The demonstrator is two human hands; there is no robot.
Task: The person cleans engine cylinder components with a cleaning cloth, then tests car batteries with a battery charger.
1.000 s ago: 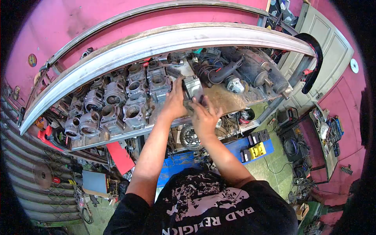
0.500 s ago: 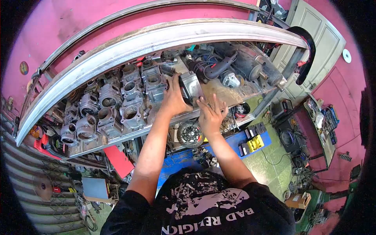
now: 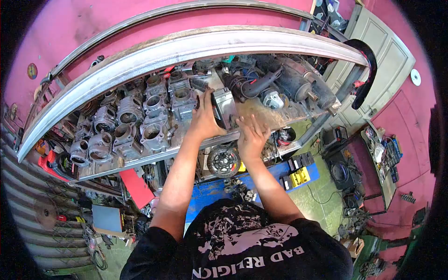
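Note:
A rectangular silver metal box with a dark left side rests on the wooden shelf. My left hand lies along its dark left side, thumb and fingers spread wide. At the box's lower right is my right hand, its fingers apart and pointing up, the fingertips close to the box's corner; whether they touch it is unclear. Several grey engine cylinders stand in rows to the left of my left hand. Right of the box lie a black curved pipe and a small silver motor part.
A white curved beam runs across above the shelf. Dark exhaust cylinders lie at the shelf's right. Below are a round disc part, a red panel and a blue surface with a yellow tray.
The view has shifted slightly. The box stays between my hands, and the fingers of my right hand are a little closer together.

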